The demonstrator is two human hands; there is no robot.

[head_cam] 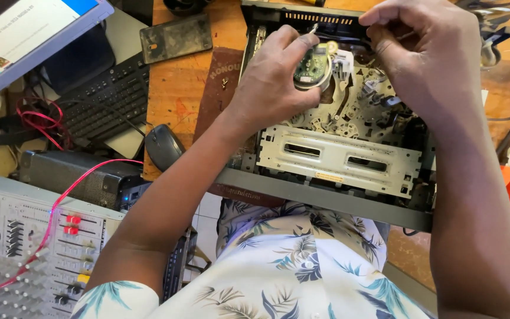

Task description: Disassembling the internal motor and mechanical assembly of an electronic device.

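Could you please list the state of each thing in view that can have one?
Video deck: cover off, mechanism exposed.
Round drum part: lifted, held in left hand.
Right hand: fingers pinched at the mechanism.
Laptop screen: lit.
Phone: screen dark.
Mouse: untouched.

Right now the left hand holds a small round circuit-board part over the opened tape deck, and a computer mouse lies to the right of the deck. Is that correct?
Not quite. The left hand does hold the small round circuit-board part over the opened tape deck, but the computer mouse lies to the left of the deck, beside the black keyboard. The head view shows this.
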